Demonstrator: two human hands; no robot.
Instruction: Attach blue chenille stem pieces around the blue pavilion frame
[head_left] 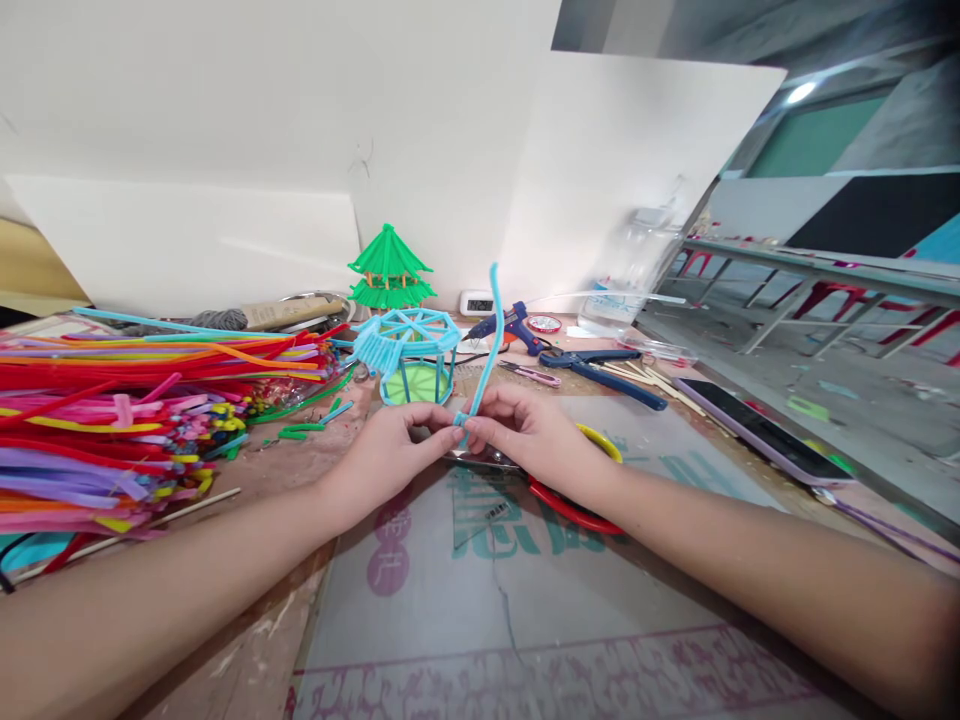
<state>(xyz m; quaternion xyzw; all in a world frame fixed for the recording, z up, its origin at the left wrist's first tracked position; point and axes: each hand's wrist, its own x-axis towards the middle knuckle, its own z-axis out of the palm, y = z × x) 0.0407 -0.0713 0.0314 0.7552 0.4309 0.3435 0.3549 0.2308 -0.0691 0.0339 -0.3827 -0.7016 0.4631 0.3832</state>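
Note:
A light blue pipe cleaner (pixel 495 340) rises upright from between my hands, its lower end bent where the fingertips meet. My left hand (pixel 401 445) is closed, thumb and finger pinching the bent end. From the other side my right hand (pixel 525 430) pinches the same pipe cleaner. Just behind them stands a light blue pipe-cleaner frame (pixel 420 330) with a spoked top, posts and a green round base (pixel 416 383). Under my right forearm lie scissors with red and yellow handles (pixel 574 515), their blades partly hidden by my hands.
Bundles of coloured pipe cleaners (pixel 150 400) fill the left side. A green tiered roof (pixel 390 268) stands behind. To the right are a blue glue gun (pixel 514 325), blue-handled pliers (pixel 600 370), a phone (pixel 761 430) and a clear bottle (pixel 630 270). A printed translucent sheet (pixel 570 620) covers the front.

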